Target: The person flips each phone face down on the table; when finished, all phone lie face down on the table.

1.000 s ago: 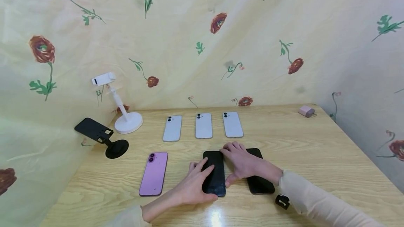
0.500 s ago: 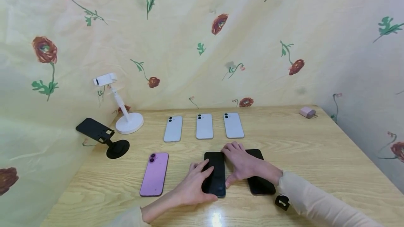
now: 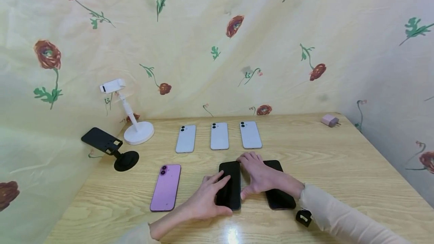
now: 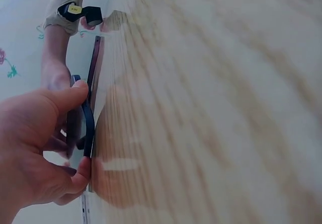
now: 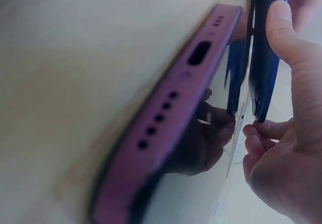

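A black-screened smartphone (image 3: pixel 231 191) lies between both hands at the middle front of the table, screen up. Its blue edge (image 4: pixel 88 128) shows in the left wrist view, slightly raised off the glossy top. My left hand (image 3: pixel 205 201) grips it from the left and near sides, with two fingers reaching over the screen. From the right, my right hand (image 3: pixel 258 175) holds the far corner and right edge between thumb and fingers. Partly under the right forearm lies a second black-screened phone (image 3: pixel 279 199); its purple edge (image 5: pixel 186 78) looms in the right wrist view.
A purple phone (image 3: pixel 165 188) lies face down at left. Behind are three white phones, left (image 3: pixel 185 139), middle (image 3: pixel 219 136) and right (image 3: pixel 251 134). A black stand (image 3: pixel 126 160) and white stand (image 3: pixel 138 133) are at far left, a pink charger (image 3: pixel 330 120) at back right.
The phone between my hands has shifted slightly left and away, and the bright glare on its lower screen has faded. Both hands have moved slightly left with it.
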Action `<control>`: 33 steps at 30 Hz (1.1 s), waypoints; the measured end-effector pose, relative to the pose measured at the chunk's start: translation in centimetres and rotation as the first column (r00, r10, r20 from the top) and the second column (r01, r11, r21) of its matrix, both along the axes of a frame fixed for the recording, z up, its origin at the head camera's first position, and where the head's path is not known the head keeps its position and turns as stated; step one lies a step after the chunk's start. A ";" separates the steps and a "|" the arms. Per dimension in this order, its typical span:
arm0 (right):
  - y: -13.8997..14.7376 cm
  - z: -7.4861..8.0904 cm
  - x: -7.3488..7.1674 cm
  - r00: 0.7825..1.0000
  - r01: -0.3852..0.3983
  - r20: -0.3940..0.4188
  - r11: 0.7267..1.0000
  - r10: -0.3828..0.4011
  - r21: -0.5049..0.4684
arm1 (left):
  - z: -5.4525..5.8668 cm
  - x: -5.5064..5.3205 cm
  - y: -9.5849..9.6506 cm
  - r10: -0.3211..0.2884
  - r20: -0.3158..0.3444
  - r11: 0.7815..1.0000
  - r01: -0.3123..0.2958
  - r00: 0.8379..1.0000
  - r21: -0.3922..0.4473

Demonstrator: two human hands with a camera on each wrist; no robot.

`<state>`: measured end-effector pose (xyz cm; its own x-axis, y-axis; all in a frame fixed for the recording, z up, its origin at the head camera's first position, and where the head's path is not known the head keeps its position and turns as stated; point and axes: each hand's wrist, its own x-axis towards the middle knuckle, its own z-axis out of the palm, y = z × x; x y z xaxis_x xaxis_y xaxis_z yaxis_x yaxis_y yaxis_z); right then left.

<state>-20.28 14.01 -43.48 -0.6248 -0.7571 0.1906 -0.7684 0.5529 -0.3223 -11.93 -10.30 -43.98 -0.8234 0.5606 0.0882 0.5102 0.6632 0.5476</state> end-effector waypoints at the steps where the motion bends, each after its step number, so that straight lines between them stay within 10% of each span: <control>1: 0.0 0.0 0.0 1.000 0.001 0.002 1.000 -0.001 -0.005 | 0.1 0.0 0.0 -0.002 0.003 1.000 0.002 1.000 0.003; 33: -1.3 1.6 0.4 0.987 -0.024 0.155 0.992 0.044 -0.127 | 1.1 -0.3 -1.1 -0.101 0.065 0.995 0.100 0.993 0.027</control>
<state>-19.85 12.74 -41.83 -0.6287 -0.7551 0.1860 -0.7203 0.4752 -0.5053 -12.28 -11.40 -42.87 -0.7673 0.6393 0.0496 0.5360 0.5970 0.5968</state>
